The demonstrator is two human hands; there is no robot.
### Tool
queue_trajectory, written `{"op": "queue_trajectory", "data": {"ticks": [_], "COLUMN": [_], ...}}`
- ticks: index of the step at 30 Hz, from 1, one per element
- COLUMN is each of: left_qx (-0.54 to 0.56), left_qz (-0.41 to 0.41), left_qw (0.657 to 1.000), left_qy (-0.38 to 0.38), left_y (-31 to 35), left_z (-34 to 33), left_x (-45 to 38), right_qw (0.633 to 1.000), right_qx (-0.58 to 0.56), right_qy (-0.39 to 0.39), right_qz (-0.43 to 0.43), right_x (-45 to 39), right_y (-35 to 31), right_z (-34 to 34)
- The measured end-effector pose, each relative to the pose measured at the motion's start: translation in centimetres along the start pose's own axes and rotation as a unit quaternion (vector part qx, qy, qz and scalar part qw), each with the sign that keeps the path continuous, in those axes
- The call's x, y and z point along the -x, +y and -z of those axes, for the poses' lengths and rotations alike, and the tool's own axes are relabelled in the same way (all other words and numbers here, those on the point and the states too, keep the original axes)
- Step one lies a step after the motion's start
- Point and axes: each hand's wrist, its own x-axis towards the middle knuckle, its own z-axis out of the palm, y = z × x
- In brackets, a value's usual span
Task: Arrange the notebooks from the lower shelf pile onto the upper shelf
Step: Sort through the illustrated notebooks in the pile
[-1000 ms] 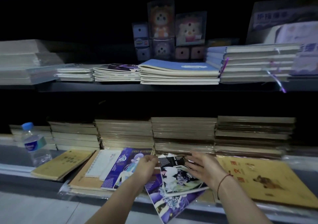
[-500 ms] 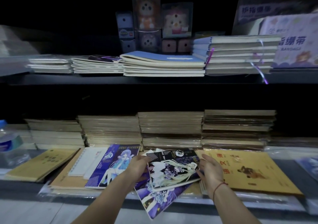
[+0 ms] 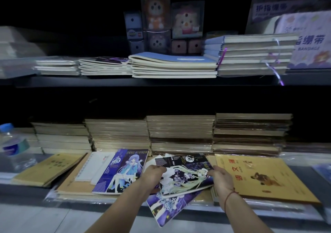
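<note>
While both hands (image 3: 154, 176) grip notebook (image 3: 184, 174), its lower edge's hidden.

The anime-cover notebook (image 3: 184, 174) at lower centre has a glossy printed card cover, and the purple floral notebook (image 3: 168, 204) beneath it shines the same way. To the right, the yellow exercise book (image 3: 265, 177) looks like matt, slightly rough paper. The stacks of notebooks (image 3: 180, 134) along the back of the lower shelf sit in clear, reflective plastic wrap. At the far left, the water bottle (image 3: 14, 148) is clear plastic with a blue cap. On the upper shelf (image 3: 161, 81), a dark, matt board, the blue-covered notebooks (image 3: 173, 64) have smooth matt covers and cream paper edges.
</note>
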Motion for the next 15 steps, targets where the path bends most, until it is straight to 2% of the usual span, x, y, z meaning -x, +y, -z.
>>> {"op": "queue_trajectory", "data": {"ticks": [15], "left_qx": [0.115], "left_qz": [0.051], "left_qw": [0.992], "left_qy": [0.005], "left_y": [0.0], "left_z": [0.9], "left_x": [-0.3], "right_qw": [1.000], "right_qx": [-0.008], "right_qy": [-0.022], "right_qz": [0.006], "right_x": [-1.3], "right_y": [1.1], "right_z": [0.7]}}
